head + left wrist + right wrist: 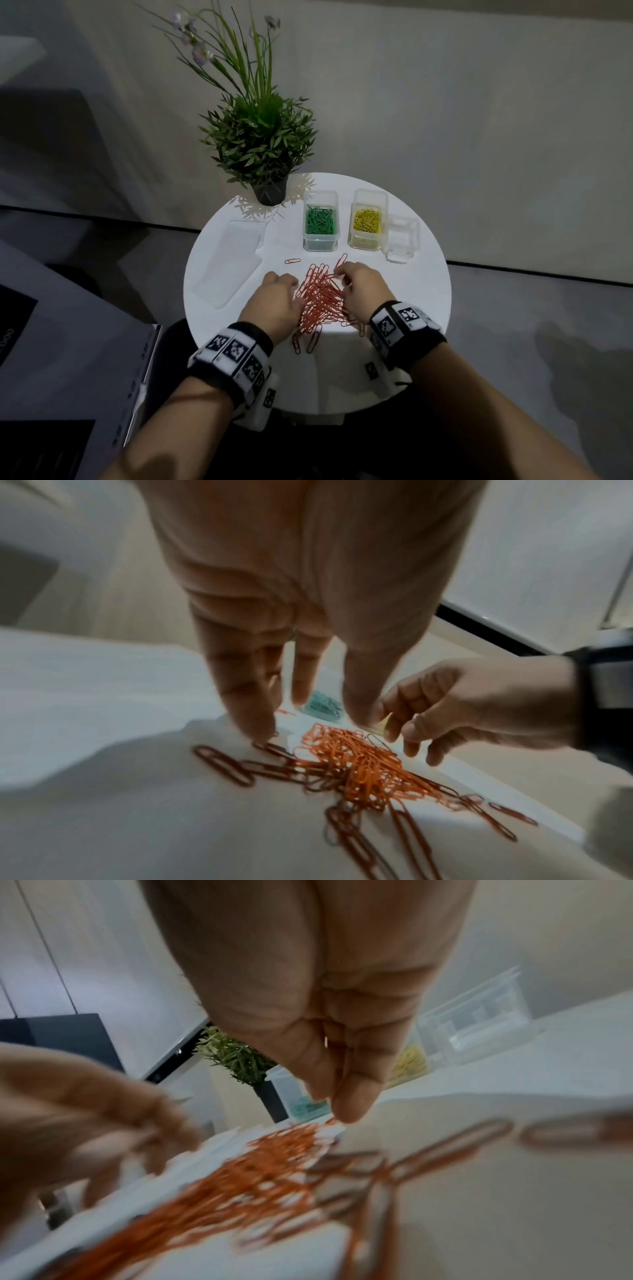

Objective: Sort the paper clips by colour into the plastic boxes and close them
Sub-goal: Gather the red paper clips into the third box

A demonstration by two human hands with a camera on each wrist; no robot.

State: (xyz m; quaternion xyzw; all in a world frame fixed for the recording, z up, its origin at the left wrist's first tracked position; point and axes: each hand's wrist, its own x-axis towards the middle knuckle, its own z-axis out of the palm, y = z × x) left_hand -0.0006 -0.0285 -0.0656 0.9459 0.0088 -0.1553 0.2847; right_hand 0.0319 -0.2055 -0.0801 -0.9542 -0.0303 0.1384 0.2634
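On the round white counter (pixel 394 359), a flat clear plastic lid (pixel 229 262) lies by the left edge. The left hand (pixel 274 305), fingers straight and spread, touches the tangled heap of thin red wire paper clips (pixel 320 301) at the centre-front; the right hand (pixel 363 287) pinches clips at its far side. Toward the back edge stand a clear square plastic box of green clips (pixel 320 222), one of yellow clips (pixel 367 221), then an empty clear box (pixel 402 240).
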